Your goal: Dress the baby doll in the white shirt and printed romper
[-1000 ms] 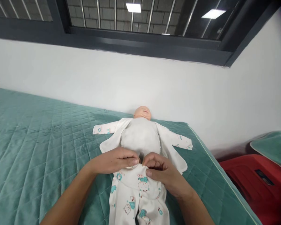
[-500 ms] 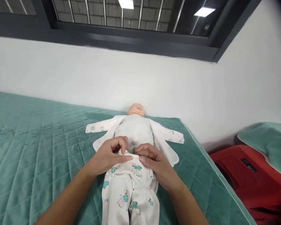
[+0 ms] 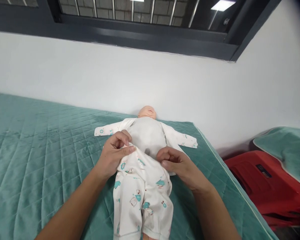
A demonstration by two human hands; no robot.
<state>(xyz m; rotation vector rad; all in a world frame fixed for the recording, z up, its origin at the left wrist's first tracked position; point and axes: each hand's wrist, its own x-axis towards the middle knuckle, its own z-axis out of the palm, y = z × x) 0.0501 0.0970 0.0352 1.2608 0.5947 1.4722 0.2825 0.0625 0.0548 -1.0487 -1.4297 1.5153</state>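
A baby doll (image 3: 147, 112) lies on its back, its head toward the wall. White pants (image 3: 150, 180) with teal animal prints cover its legs up to the hips. My left hand (image 3: 115, 155) pinches the waistband on the left side and pulls it up over the grey-white torso (image 3: 148, 133). On the right side, my right hand (image 3: 176, 165) has its thumb and fingers curled together at the waistband's edge; what lies between them is partly hidden. An open white jacket (image 3: 173, 136) is on the doll's arms, its sleeves spread out to both sides.
Green quilted bedding (image 3: 52, 150) spreads under the doll, with its edge on the right. Beyond that edge stands a red plastic chair (image 3: 250, 180) with a green cloth (image 3: 287, 150) over it. A white wall (image 3: 115, 76) and a dark-framed window (image 3: 145, 36) are behind.
The left side of the waistband has been drawn higher up the torso by my left hand. My right hand has shifted right, apart from the left. The view has tilted down slightly.
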